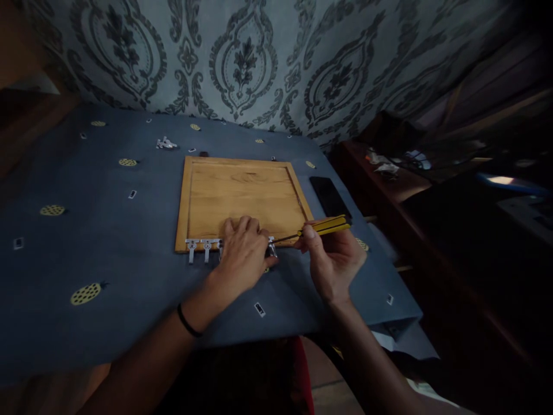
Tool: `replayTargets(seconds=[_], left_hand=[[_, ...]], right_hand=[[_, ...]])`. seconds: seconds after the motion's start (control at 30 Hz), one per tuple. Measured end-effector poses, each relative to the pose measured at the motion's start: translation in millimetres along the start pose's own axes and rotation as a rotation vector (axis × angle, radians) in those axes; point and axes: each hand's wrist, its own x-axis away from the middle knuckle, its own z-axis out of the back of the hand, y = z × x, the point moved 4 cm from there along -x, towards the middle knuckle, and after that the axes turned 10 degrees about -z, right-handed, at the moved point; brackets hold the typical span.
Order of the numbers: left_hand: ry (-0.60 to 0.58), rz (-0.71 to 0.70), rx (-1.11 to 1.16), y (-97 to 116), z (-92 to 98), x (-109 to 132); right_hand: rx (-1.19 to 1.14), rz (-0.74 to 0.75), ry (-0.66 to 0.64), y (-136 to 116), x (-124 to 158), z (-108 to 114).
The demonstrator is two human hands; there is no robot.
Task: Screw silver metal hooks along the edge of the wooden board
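Head view: wooden board (242, 196) lies on blue tablecloth (108, 242), metal brackets (199, 245) along its near edge.
Left hand (244, 253): laid flat, fingers unclenched, covering some brackets.
Right hand (330, 259): clamped around the yellow-black screwdriver (324, 226), whose tip points at a bracket beside the left hand.
Phone (330, 197): just right of the board.

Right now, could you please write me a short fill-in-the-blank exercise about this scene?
1. The right hand grips a yellow and black ____.
2. The left hand rests on a metal hook rack along the near edge of the ____ board.
3. A black phone lies on the cloth to the board's ____.
Missing words: screwdriver; wooden; right.
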Motion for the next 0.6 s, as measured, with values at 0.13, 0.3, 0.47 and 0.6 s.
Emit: replayTargets(seconds=[0.13,0.3,0.47,0.6], left_hand=[[-0.009,0.009,0.005,0.4,0.2,-0.1],[0.013,-0.003,-0.003,0.0,-1.3,0.8],[0.014,-0.007,-0.02,-0.2,-2.1,0.9],[0.005,-0.003,-0.015,-0.2,-1.3,0.2]], right_hand=[[0.025,-0.018,-0.021,6.5,1.4,-0.2],[0.07,-0.015,-0.018,9.9,-1.3,0.6],[0.076,-0.031,-0.035,17.3,-1.0,-0.2],[0.052,-0.048,-0.073,17.0,-3.3,-1.0]])
